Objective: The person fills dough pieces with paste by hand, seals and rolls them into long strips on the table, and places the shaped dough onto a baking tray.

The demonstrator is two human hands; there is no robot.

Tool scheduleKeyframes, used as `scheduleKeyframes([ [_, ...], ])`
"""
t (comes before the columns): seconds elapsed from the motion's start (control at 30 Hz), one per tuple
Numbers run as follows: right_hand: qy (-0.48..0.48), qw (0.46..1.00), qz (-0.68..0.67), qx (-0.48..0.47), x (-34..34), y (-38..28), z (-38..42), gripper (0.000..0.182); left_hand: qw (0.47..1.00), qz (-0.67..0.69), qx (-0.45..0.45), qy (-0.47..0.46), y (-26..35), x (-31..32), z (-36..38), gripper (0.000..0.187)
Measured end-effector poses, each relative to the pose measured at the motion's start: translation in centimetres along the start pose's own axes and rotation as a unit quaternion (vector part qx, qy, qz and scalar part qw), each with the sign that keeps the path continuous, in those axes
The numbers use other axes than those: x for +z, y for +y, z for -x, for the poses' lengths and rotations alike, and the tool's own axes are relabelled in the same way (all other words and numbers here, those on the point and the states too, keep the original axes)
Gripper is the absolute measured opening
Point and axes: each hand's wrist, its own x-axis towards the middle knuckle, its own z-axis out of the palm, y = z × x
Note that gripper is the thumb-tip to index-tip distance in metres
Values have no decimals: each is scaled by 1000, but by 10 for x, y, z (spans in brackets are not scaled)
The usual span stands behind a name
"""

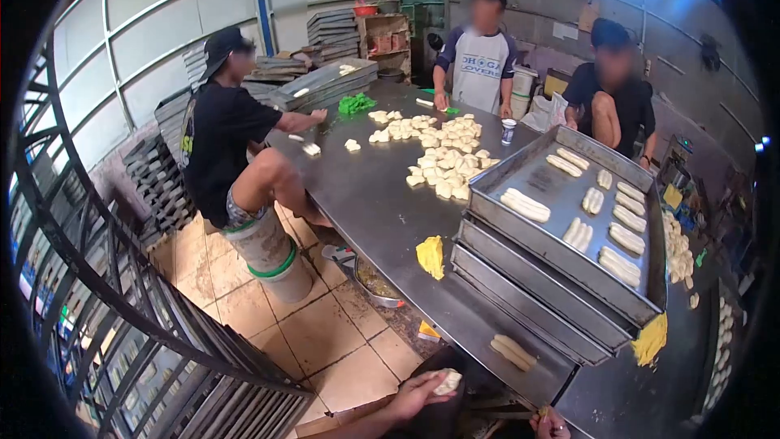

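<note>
My left hand (416, 395), at the bottom middle, is closed around a pale dough piece (448, 382) held near the table's front edge. Farther right, my right hand (550, 424) shows partly at the bottom edge of the view, fingers bent together; a small yellowish thing at its fingertips is too small to name. Between and above the hands, a long shaped dough piece (513, 353) lies on the dark metal table (382, 219). Stacked trays (520, 248) stand beyond it, the top one holding several shaped dough strips (578, 236).
Three people sit or stand around the table's far side. Many dough lumps (447, 150) lie mid-table. Yellow (431, 257) and green (356, 103) soft masses rest near the edges. A dark rack (146, 309) stands left; a bucket seat (272, 260) is on the tiled floor.
</note>
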Motion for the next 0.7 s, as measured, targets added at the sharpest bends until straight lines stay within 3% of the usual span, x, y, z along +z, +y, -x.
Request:
scheduleKeyframes([
  [0.07,71,996,52,26,-11,5,10,20,999,-9,-19,-27,-5,16,-2,44],
  [0.13,83,995,28,41,-22,13,17,24,994,21,-33,-98,-11,31,0,44],
  [0.2,108,993,-3,-47,-27,19,23,30,994,-5,-54,-99,-9,48,1,47],
  [0.27,81,992,-93,7,-45,40,22,34,994,-16,-39,-102,-7,62,6,49],
  [0.3,11,985,-171,32,-55,39,24,36,993,-30,-37,-111,-9,63,3,51],
  [0.33,119,973,-191,45,-59,65,15,22,990,-23,-25,-139,-7,63,0,50],
  [0.47,77,997,3,-16,-44,22,17,16,986,-55,13,-157,20,89,11,35],
  [0.5,51,998,14,-21,-42,12,17,5,986,-79,-12,-149,23,92,9,33],
  [0.6,63,995,-37,-72,-25,-5,13,15,977,-104,-16,-185,23,100,4,33],
  [0.63,24,996,17,-79,-25,-6,11,16,976,-106,-22,-188,22,100,1,33],
  [0.7,-14,994,68,-83,-16,-13,5,17,954,3,-126,-272,20,97,-4,38],
])
